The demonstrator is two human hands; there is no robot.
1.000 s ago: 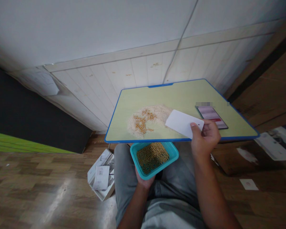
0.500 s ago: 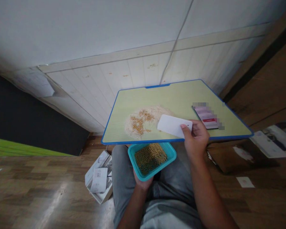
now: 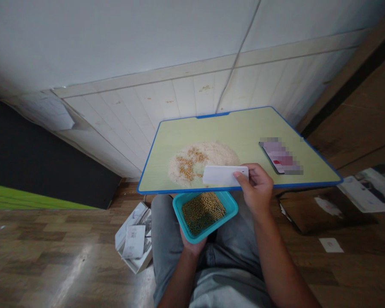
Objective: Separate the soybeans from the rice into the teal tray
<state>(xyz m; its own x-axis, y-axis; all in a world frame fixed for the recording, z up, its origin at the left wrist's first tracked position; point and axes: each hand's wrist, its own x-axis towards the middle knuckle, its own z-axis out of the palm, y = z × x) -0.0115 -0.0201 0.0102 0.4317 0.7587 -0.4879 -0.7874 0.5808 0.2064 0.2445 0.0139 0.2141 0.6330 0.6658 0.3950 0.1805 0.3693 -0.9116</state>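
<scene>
My right hand point(image 3: 256, 188) is closed on one end of a white card point(image 3: 223, 176), held flat over the near edge of a green table with a blue rim point(image 3: 244, 128). The card lies just right of a pile of white rice mixed with yellow beans point(image 3: 195, 160). My left hand point(image 3: 192, 246) grips a teal tray point(image 3: 179, 208) of yellow beans point(image 3: 203, 209) from below, holding it under the table's front edge above my lap.
A phone point(image 3: 280, 155) lies on the table's right side. An open white box with papers point(image 3: 134, 244) sits on the wood floor at my left. Printed sheets point(image 3: 365, 194) and a paper slip point(image 3: 331, 244) lie on the floor at right. A panelled wall stands behind the table.
My right hand has carried the white card left and toward the table's near edge, closer to the rice pile. The teal tray has stayed under the edge.
</scene>
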